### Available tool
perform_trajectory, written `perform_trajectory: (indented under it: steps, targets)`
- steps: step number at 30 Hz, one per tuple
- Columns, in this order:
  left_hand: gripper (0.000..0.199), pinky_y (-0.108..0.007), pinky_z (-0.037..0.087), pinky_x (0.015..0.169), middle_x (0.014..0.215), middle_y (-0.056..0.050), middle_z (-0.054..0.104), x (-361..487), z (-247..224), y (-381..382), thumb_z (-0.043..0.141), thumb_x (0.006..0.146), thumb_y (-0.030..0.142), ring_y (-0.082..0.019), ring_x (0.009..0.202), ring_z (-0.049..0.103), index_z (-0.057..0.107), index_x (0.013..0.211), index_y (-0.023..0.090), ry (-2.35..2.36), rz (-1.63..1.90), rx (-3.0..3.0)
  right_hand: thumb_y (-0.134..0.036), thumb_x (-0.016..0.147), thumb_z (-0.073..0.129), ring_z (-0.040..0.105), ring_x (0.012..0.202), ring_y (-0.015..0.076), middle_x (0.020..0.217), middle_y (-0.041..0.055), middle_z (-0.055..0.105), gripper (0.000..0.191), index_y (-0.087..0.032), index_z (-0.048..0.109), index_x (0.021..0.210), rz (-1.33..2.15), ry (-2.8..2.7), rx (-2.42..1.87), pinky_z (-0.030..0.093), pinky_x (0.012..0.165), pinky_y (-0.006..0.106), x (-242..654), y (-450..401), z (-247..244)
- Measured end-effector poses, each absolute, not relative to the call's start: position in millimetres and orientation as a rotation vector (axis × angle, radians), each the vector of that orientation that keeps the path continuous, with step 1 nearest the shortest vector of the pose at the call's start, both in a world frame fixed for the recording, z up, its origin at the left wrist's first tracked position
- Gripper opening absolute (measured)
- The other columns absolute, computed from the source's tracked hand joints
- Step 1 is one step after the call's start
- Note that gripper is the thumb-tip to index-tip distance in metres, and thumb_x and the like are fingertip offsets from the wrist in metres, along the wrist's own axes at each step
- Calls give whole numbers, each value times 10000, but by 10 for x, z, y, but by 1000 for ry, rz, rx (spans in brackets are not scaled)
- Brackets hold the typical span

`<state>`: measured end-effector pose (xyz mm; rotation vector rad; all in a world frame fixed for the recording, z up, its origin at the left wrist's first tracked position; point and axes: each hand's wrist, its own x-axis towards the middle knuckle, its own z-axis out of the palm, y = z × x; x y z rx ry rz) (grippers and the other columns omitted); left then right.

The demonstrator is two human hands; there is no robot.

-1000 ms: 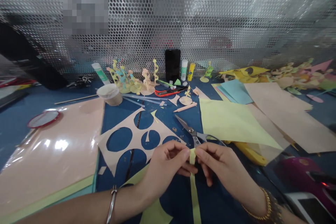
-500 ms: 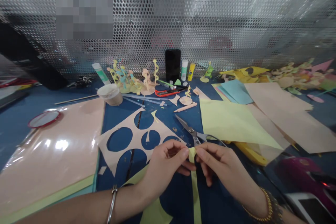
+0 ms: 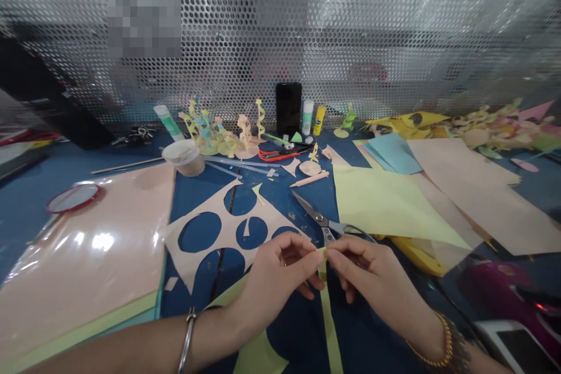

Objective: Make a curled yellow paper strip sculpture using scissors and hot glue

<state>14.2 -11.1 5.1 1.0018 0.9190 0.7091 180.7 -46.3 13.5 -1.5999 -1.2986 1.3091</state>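
Note:
A long yellow-green paper strip [image 3: 328, 310] hangs down from between my fingertips. My left hand [image 3: 280, 269] pinches its top end from one side, and my right hand [image 3: 372, 280] pinches it from the other, the thumbs almost meeting. The top of the strip looks bent over, though the fingers partly cover it. Just beyond my hands lie grey-handled scissors [image 3: 322, 219], blades pointing away to the left. Left of them is a pale pink sheet [image 3: 230, 228] with several round holes cut out. A yellow-green cut sheet [image 3: 263, 356] lies under my left forearm.
Curled paper figures [image 3: 219, 137] stand at the back, near a tub [image 3: 184, 158], a phone [image 3: 288, 108] and glue sticks [image 3: 308, 117]. Yellow paper [image 3: 385, 198] lies right, a wrapped paper pack [image 3: 96, 257] left. A red cutter [image 3: 280, 154] lies before the phone; a purple object [image 3: 504, 286] sits right.
My left thumb has moved slightly right, closer to my right thumb, covering more of the strip's top. The hanging part of the strip has swung a little to the right.

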Motion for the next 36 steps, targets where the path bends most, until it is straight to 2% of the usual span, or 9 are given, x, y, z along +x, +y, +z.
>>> perform_trajectory:
  steps: [4, 7, 11, 18, 24, 27, 30, 33, 36]
  targets:
    - [199, -163, 482, 413, 521, 28, 585, 153, 63, -96, 695, 796, 310, -103, 474, 586, 617, 742, 135, 956, 713, 1045, -418, 865, 551, 500, 446, 75, 607, -36, 521, 277, -168, 669, 849, 1270, -1342, -1582, 454, 420, 181, 1790, -459, 164]
    - [188, -159, 498, 454, 562, 19, 614, 149, 25, -81, 689, 806, 304, -104, 523, 615, 618, 747, 141, 955, 753, 991, -417, 862, 557, 490, 462, 82, 593, -40, 524, 265, -169, 647, 888, 1339, -1322, -1564, 461, 416, 178, 1784, -460, 153]
    - [136, -174, 530, 524, 628, 10, 655, 134, -7, -78, 703, 793, 256, -105, 559, 649, 639, 837, 145, 952, 765, 923, -352, 840, 594, 515, 541, 105, 680, -11, 571, 175, -181, 633, 835, 1365, -1378, -1554, 476, 430, 188, 1781, -471, 142]
    - [186, -186, 526, 487, 635, 18, 636, 106, 3, -100, 665, 833, 343, -111, 545, 647, 656, 886, 165, 870, 802, 832, -211, 854, 562, 548, 596, 121, 725, 0, 579, 123, -215, 634, 754, 797, -1700, -1462, 465, 528, 228, 1787, -521, 231]
    - [200, -185, 546, 578, 689, -10, 701, 117, -8, -96, 765, 750, 296, -119, 620, 690, 689, 864, 151, 853, 784, 807, -249, 881, 533, 594, 618, 134, 762, 9, 611, 109, -227, 633, 842, 823, -1651, -1479, 493, 517, 230, 1799, -524, 217]
    - [207, -180, 539, 581, 668, -9, 704, 99, -11, -101, 767, 752, 306, -118, 624, 688, 701, 876, 155, 853, 811, 840, -244, 826, 604, 593, 611, 138, 777, 6, 619, 46, -230, 637, 854, 760, -1651, -1509, 495, 513, 241, 1796, -517, 228]
    - [165, -180, 533, 605, 693, -15, 707, 74, -21, -109, 760, 764, 300, -113, 646, 678, 712, 835, 159, 827, 805, 882, -190, 792, 641, 603, 667, 144, 794, 7, 617, 42, -229, 653, 797, 612, -1740, -1428, 509, 597, 262, 1797, -518, 239]
    - [107, -197, 535, 651, 783, -24, 705, 62, -23, -110, 744, 781, 273, -117, 706, 658, 730, 819, 174, 787, 805, 925, -135, 799, 635, 618, 787, 163, 832, 21, 620, 99, -228, 664, 783, 424, -1806, -1349, 513, 699, 284, 1817, -521, 227]
    - [58, -213, 533, 702, 918, -36, 694, 60, -18, -111, 758, 763, 235, -142, 828, 631, 739, 794, 191, 729, 833, 952, -94, 804, 629, 601, 783, 163, 838, 25, 612, 142, -229, 670, 789, 193, -1880, -1290, 502, 693, 293, 1846, -525, 214]
